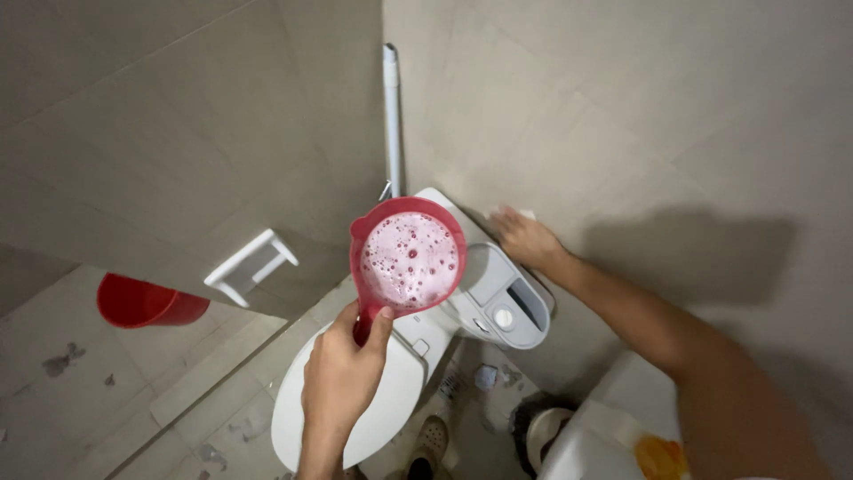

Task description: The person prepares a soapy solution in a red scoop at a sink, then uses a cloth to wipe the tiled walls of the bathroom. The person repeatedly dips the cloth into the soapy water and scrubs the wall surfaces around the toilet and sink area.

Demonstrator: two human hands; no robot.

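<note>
While suds fill it: a red plastic dipper (410, 258) is held up over a white toilet, seen from the head camera.
Left hand: the left hand (342, 378) is closed around the dipper's handle, thumb pressed against its side, forearm rising from the bottom edge.
Dipper: it sits above the closed toilet lid (373, 404) and in front of the cistern (498, 293), roughly level, its bowl full of foamy liquid with bubbles on the surface.
Right hand: the right hand (524, 238) reaches across to the far end of the cistern top, against the tiled wall (640, 116), fingers laid over a small pale thing (526, 214); whether it is gripping it or just pressing on it I cannot tell.
Cistern: white, with a round flush button (504, 317) on the lid.
Corner: a white pipe (391, 116) runs up the wall joint behind the toilet.
Left wall: a white paper holder (253, 264) is fixed there.
Floor: a red bucket (147, 302) stands well apart to the left, on stained tiles.
</note>
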